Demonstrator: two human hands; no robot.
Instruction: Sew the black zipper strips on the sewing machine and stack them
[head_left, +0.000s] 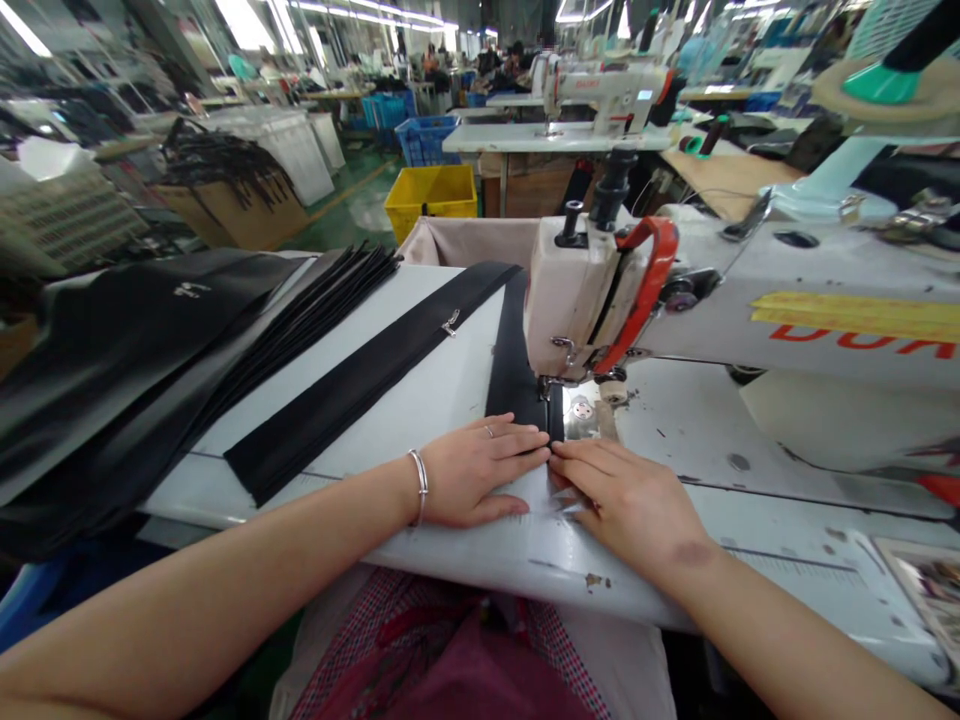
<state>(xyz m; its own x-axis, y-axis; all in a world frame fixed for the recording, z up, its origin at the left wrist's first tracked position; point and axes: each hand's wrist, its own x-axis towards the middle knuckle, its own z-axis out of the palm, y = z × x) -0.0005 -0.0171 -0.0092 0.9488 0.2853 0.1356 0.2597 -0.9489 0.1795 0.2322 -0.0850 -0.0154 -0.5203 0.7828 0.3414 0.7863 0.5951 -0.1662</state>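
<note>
My left hand lies flat with fingers stretched out over the near end of a black leather-like strip. My right hand rests beside it, its fingers extended and their tips touching the strip's near right edge. The fingertips of both hands nearly meet. Just beyond them, the strip runs under the presser foot of a white sewing machine. A small glossy patch shows below my right fingers; I cannot make out what it is.
A stack of black strips with a zipper pull lies left of my hands. Farther left are more strips and large black pieces. Behind the table stand a yellow crate and another sewing machine.
</note>
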